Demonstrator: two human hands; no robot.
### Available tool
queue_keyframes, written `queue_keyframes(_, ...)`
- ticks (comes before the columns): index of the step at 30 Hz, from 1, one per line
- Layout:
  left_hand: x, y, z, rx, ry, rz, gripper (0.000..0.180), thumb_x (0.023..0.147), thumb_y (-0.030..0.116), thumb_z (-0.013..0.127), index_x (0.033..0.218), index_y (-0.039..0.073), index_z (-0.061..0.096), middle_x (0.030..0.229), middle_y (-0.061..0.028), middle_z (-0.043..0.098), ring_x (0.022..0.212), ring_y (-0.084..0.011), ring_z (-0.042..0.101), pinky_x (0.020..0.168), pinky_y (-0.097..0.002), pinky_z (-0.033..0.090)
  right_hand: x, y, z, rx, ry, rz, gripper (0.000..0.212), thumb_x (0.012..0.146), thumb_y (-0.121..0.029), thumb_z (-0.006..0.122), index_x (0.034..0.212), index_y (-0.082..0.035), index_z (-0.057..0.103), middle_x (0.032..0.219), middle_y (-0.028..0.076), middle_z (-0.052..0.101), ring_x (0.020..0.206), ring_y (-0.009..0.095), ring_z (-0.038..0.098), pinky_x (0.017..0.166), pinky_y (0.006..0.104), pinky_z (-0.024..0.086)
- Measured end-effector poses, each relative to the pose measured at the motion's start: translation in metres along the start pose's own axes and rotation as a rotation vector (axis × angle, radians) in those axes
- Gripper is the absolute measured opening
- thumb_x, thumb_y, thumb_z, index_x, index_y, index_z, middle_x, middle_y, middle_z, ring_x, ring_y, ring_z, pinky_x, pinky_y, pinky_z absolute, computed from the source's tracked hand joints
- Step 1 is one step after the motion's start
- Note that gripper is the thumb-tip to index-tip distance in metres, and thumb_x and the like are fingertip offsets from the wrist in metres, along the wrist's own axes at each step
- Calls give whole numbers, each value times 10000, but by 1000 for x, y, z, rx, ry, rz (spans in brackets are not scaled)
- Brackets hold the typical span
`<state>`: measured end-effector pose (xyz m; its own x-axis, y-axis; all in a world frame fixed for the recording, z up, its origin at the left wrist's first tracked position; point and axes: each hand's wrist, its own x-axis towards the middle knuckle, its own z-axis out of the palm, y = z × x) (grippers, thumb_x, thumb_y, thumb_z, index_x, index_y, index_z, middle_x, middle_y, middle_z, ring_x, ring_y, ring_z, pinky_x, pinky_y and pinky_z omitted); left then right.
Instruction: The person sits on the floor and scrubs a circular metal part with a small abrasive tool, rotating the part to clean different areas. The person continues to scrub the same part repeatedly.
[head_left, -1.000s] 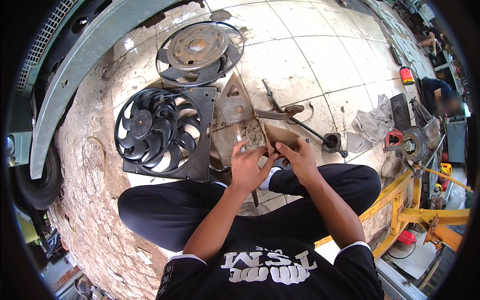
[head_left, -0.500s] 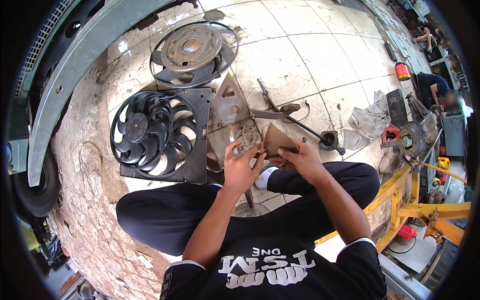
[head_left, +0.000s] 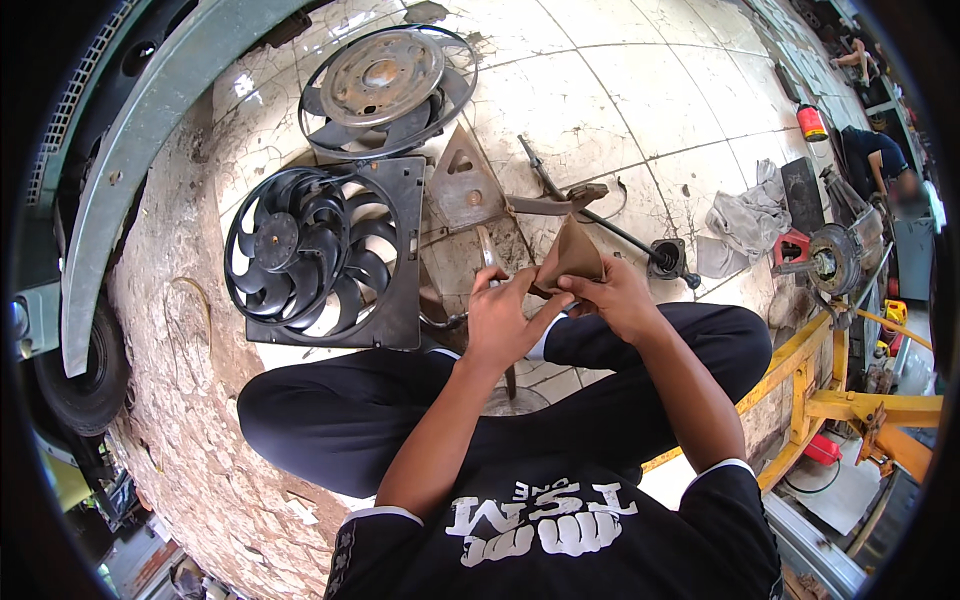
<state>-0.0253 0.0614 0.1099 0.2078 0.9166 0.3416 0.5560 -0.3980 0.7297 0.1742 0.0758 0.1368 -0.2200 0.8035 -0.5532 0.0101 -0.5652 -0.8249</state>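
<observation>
Above my crossed legs, both hands hold a folded piece of brown sandpaper (head_left: pixel 575 258), its pointed end away from me. My left hand (head_left: pixel 503 318) pinches the near left edge, its thumb stretched toward the right. My right hand (head_left: pixel 618 303) grips the right side, thumb on top and fingers underneath, partly hidden. Just beyond the sheet lies a flat rusty metal bar (head_left: pixel 550 206). A triangular metal stand (head_left: pixel 468 190) with cut-out holes is farther off.
At left are a black radiator fan (head_left: pixel 277 243) and, beyond it, a second fan under a rusty steel disc (head_left: pixel 383 78). A dark rod with a square base (head_left: pixel 664 260), a grey rag (head_left: pixel 748 218) and a yellow frame (head_left: pixel 800 390) lie to the right. Another person (head_left: pixel 880 160) crouches far right.
The sandpaper has turned and folded narrower in my hands. My left thumb has come across to the right, nearer my right thumb. The whole view has shifted slightly.
</observation>
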Motion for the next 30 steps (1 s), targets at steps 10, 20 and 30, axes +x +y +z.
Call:
queue_keyframes(10, -7, -11, 8, 24, 46, -80, 332, 953, 377, 702, 906, 49, 689, 584, -99, 628, 527, -297, 606, 883, -374, 430, -7, 5, 9, 145, -52, 59, 270, 1048, -257, 608, 1208, -43, 649, 1028, 39, 712, 900, 148, 695, 709, 305, 566)
queue_keyframes(20, -4, -6, -2, -17, 6, -90, 238, 965, 294, 686, 889, 75, 741, 708, -98, 681, 613, -297, 588, 845, -389, 432, -5, 10, 10, -24, -139, -15, 265, 987, -149, 699, 1217, -29, 648, 1029, 38, 719, 887, 137, 690, 744, 288, 545)
queue_keyframes(30, -22, -9, 25, -121, 202, -349, 703, 1013, 268, 618, 1563, -27, 294, 1610, -288, 236, 1482, -458, 266, 1212, -479, 243, -12, -10, 16, 406, 31, 133, 306, 1026, -166, 643, 1313, -57, 637, 1144, 40, 722, 903, 89, 593, 811, 259, 487)
